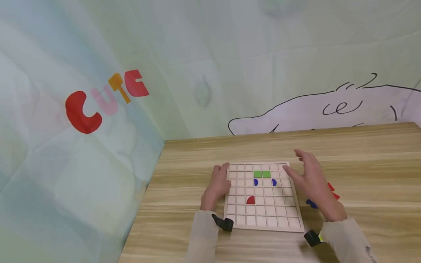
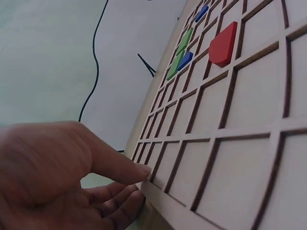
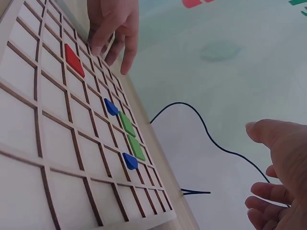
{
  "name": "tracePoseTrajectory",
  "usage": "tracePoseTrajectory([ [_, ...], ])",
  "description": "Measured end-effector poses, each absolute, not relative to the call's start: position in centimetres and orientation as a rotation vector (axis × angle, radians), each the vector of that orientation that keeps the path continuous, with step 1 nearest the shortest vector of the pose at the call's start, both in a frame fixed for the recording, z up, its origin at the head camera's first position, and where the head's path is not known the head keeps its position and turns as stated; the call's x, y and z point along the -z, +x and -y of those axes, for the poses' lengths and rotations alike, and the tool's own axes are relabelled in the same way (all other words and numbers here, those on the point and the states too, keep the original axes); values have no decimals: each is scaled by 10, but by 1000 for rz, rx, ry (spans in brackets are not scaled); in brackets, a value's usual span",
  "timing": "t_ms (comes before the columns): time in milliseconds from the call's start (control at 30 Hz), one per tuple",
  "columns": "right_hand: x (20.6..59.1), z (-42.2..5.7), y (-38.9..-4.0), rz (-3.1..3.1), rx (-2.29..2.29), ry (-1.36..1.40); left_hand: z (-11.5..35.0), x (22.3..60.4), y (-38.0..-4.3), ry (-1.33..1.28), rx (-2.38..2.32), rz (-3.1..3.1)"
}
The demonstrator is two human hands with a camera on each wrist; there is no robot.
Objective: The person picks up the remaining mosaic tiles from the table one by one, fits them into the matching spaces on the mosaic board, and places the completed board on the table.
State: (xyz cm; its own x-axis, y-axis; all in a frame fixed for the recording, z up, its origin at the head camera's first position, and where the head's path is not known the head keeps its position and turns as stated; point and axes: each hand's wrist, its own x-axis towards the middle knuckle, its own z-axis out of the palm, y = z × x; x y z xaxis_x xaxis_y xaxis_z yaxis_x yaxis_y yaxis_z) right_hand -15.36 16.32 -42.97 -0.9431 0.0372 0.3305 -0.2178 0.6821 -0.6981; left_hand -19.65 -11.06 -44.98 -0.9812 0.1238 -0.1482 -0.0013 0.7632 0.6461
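A wooden grid board lies on the table. Two green squares sit side by side in its cells, with a blue half-circle and a second blue half-circle in the row nearer me. A red quarter-circle lies lower on the grid. At the board's left edge, my left hand pinches the rim, thumb on top and fingers along the side, as the left wrist view shows. My right hand hovers by the upper right corner, thumb and fingers spread apart, holding nothing.
Loose red pieces and blue pieces lie on the wooden table right of the board, partly hidden by the right forearm. Something yellow shows beside the right wrist camera. A printed cloth backdrop stands behind and left.
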Motion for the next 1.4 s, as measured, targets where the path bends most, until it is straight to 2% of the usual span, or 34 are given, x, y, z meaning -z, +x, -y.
tracePoseTrajectory([
  [267, 430, -175, -151, 2553, -1135, 161, 117, 448, -197, 178, -1011, -2742],
  [833, 428, -208, -130, 2573, -1196, 104, 120, 452, -197, 136, -1073, -2675],
  [1400, 448, -236, -116, 2682, -1086, 115, 119, 448, -197, 108, -1082, -2668],
])
